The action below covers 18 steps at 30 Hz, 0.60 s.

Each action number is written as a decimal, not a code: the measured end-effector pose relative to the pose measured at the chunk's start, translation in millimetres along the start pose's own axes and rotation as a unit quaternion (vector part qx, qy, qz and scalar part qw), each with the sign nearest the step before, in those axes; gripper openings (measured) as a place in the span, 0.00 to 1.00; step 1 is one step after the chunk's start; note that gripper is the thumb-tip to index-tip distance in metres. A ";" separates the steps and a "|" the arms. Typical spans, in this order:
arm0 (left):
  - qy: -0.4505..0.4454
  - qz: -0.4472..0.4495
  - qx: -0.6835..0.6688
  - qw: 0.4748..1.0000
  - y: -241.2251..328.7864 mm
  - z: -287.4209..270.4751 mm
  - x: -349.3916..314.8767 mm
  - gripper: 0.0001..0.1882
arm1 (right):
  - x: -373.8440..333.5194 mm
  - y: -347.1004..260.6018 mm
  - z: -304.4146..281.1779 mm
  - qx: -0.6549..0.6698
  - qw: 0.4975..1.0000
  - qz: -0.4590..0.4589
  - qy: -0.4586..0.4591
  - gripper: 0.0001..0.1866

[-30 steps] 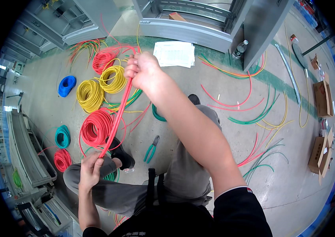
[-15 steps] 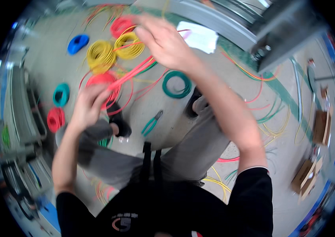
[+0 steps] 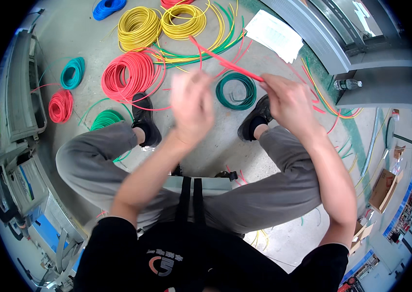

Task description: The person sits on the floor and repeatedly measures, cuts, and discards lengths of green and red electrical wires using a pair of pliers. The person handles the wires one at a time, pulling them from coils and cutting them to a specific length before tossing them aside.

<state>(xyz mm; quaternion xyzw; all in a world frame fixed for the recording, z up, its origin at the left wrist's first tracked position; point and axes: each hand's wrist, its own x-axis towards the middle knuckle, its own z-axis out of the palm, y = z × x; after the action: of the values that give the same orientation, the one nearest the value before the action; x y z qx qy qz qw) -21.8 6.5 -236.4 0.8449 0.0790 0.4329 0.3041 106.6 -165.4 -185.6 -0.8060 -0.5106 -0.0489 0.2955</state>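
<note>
My right hand (image 3: 287, 100) is closed on a bundle of red wires (image 3: 239, 69), gripped near one end between thumb and fingers. The bundle's other end sticks out toward the upper left, in the air over the floor. Left of it, my left hand (image 3: 192, 106) is raised and smeared by motion, so its fingers cannot be made out. Just beyond that hand lies a large red wire coil (image 3: 142, 73), with a loose loop trailing from it. A dark green wire coil (image 3: 251, 91) lies on the floor between my shoes, below the held wires.
Two yellow coils (image 3: 132, 40), a blue coil (image 3: 108, 9) and loose green and yellow wires (image 3: 191, 57) lie farther off. Smaller teal (image 3: 72, 73), red (image 3: 61, 106) and green (image 3: 107, 119) coils sit left. Paper sheets (image 3: 274, 35) and a grey metal frame (image 3: 308, 31) stand far right.
My right hand has moved right and nearer with the red wires. My left hand has moved right, away from the wires it was at. The view has shifted, and the green-handled pliers no longer show.
</note>
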 end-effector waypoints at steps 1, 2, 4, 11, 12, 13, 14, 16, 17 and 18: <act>-0.108 -0.089 -0.008 0.990 -13.8 19.5 -40.3 0.11 | 0.2 1.0 -3.4 -0.022 1.000 0.007 -0.001 0.02; -0.211 -0.172 -0.022 0.962 -32.7 44.4 -84.2 0.14 | 0.7 5.1 -8.0 -0.049 0.999 0.013 -0.001 0.03; -0.400 -0.255 0.149 0.868 -70.0 73.9 -165.9 0.22 | 2.6 15.0 -18.7 -0.099 0.995 -0.001 0.004 0.06; -0.592 -0.270 0.237 0.722 -160.2 46.5 -299.1 0.30 | 11.3 18.4 -32.7 -0.117 0.992 0.005 0.056 0.10; -0.604 -0.287 0.210 0.713 -162.2 46.4 -299.3 0.29 | 14.4 18.3 -33.6 -0.117 0.992 0.004 0.046 0.10; -0.595 -0.318 0.184 0.715 -160.2 42.7 -284.6 0.24 | 16.4 17.7 -33.4 -0.115 0.993 0.004 0.039 0.10; -0.586 -0.346 0.146 0.718 -156.3 45.5 -267.1 0.22 | 21.5 17.1 -34.2 -0.113 0.993 -0.002 0.033 0.09; -0.566 -0.400 0.068 0.718 -137.7 57.7 -228.8 0.19 | 23.8 14.3 -33.6 -0.094 0.995 -0.010 0.035 0.09; -0.529 -0.420 0.022 0.737 -118.5 63.2 -192.9 0.18 | 22.5 12.8 -32.9 -0.084 0.996 -0.013 0.036 0.08; -0.489 -0.438 -0.025 0.754 -98.1 67.5 -152.5 0.18 | 23.2 10.0 -32.7 -0.075 0.996 -0.015 0.035 0.08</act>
<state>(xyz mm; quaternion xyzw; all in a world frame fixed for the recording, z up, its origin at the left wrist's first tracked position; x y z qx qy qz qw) -49.9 -5.3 -427.5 0.8067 0.2698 -0.2183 0.4784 133.4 -167.3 -154.2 -0.8159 -0.5067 -0.1199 0.2513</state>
